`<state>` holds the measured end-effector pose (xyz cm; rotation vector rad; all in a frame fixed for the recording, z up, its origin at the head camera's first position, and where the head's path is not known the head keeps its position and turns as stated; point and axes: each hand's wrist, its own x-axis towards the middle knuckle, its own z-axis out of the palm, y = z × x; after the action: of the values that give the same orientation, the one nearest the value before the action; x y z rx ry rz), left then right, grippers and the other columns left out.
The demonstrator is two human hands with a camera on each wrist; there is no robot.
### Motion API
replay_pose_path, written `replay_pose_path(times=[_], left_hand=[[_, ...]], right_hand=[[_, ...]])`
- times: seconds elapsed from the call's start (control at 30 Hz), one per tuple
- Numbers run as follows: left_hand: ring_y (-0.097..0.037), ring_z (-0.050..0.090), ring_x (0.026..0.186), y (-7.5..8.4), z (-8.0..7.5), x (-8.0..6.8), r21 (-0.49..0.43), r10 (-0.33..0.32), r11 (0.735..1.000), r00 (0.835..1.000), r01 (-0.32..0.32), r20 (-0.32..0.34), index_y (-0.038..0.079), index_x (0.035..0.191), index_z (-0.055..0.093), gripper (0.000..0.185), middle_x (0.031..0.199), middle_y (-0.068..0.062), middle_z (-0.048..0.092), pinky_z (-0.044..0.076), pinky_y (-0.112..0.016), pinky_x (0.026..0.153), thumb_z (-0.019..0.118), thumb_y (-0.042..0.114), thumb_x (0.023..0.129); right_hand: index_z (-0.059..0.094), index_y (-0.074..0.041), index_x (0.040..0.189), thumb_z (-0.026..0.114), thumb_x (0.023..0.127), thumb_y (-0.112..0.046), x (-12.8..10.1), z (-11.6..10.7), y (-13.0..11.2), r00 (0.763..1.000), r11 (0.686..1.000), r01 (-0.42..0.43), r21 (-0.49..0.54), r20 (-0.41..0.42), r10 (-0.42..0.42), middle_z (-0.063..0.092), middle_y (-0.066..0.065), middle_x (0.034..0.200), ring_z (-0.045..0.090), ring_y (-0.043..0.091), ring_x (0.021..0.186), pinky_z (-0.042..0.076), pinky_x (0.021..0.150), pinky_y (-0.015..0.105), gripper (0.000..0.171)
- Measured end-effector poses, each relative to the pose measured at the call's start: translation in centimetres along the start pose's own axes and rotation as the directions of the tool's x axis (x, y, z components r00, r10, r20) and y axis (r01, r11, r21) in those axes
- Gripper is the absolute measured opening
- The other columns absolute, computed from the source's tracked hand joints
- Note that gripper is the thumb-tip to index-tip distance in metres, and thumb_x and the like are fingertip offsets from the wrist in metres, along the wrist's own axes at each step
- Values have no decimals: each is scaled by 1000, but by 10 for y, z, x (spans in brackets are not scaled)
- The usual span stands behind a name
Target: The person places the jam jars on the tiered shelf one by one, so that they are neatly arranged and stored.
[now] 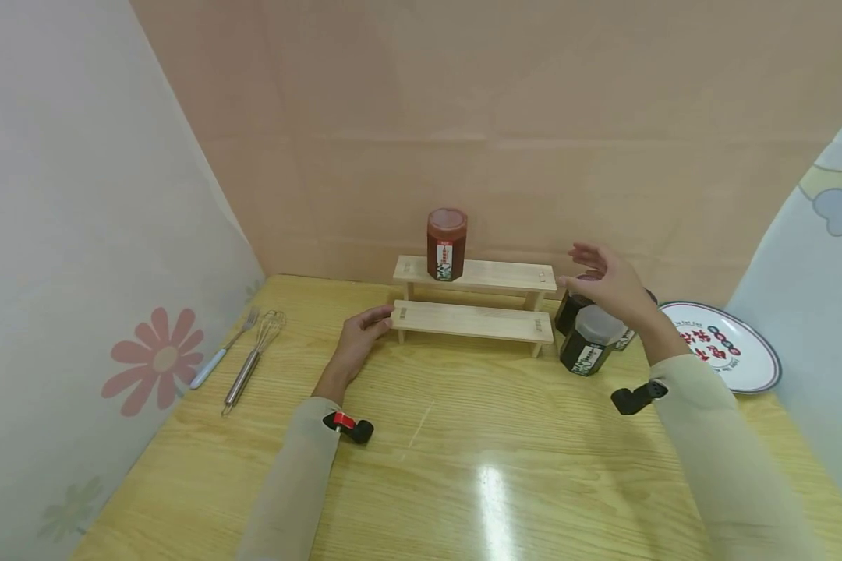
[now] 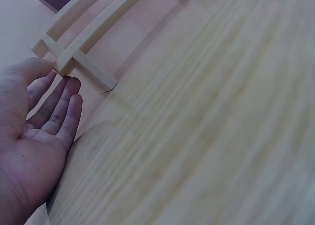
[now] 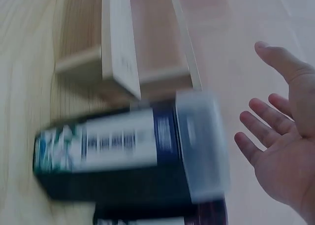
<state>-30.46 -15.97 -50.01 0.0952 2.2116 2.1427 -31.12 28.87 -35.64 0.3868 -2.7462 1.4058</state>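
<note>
On the upper step of the wooden rack (image 1: 473,274) stands a lidded jar (image 1: 446,243) of dark red contents. Left hand (image 1: 361,336), fingers relaxed, touches the rack's left end. Right hand (image 1: 606,282) hovers open, empty, above dark jars (image 1: 589,340) right of the rack.

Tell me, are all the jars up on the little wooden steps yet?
Not yet. One red jar already stands on the top step of the wooden rack. The left hand touches the rack's lower step at its end, and the right hand hovers open above the dark jars, which stand on the table beside the rack.
</note>
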Motion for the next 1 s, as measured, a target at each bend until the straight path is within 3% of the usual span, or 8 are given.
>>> replay_pose_path(times=[0.13, 0.27, 0.37, 0.57, 0.8, 1.0], left_hand=[[-16, 60, 125, 1, 0, 0, -3, -2, 1000, 1000, 2, -5, 13, 137, 66, 35, 145, -6, 62, 50, -34, 111, 67, 20, 102], [-15, 60, 124, 1, 1, -1, -9, 0, 1000, 1000, 0, -10, 11, 137, 66, 36, 145, -7, 62, 51, -30, 109, 67, 19, 102], [-14, 60, 124, 0, 2, -1, -9, 0, 1000, 1000, -1, -11, 10, 137, 66, 36, 146, -8, 62, 51, -29, 108, 67, 19, 102], [-13, 61, 122, -1, 0, 1, 0, -3, 1000, 1000, 3, -14, 11, 137, 67, 36, 145, -7, 62, 51, -29, 107, 68, 19, 101], [-13, 60, 123, -2, 1, 1, -3, -2, 1000, 1000, 2, -17, 11, 137, 67, 37, 146, -7, 62, 51, -27, 105, 68, 20, 101], [-13, 61, 122, -2, 2, 2, -1, 1, 1000, 1000, -1, -21, 12, 136, 67, 36, 145, -7, 62, 51, -24, 102, 68, 20, 101]], right_hand=[[30, -8, 162, 74, 97, -28, -14, -20, 17, 999, 998, -4, -64, -38, 1, 43, 23, 160, 47, 39, 142, 45, 98, 7, 81], [29, -8, 162, 74, 97, -32, -27, -35, 31, 997, 995, -37, -89, -66, 31, 43, 24, 160, 55, 22, 131, 44, 90, 2, 82], [28, -7, 162, 73, 97, -34, -37, -43, 41, 994, 994, -63, -91, -89, 55, 42, 25, 160, 57, 20, 128, 43, 85, -1, 83], [28, -5, 161, 71, 98, -39, -49, -54, 61, 988, 988, -96, -124, -132, 80, 40, 28, 160, 40, 43, 143, 39, 99, 4, 84], [25, -4, 162, 69, 99, -41, -53, -57, 87, 982, 984, -142, -105, -142, 127, 38, 30, 160, 40, 45, 139, 37, 85, 1, 85], [18, -10, 165, 68, 100, -38, -52, -49, 103, 978, 983, -179, -37, -112, 174, 29, 29, 164, 35, 47, 144, 41, 88, 10, 87]])
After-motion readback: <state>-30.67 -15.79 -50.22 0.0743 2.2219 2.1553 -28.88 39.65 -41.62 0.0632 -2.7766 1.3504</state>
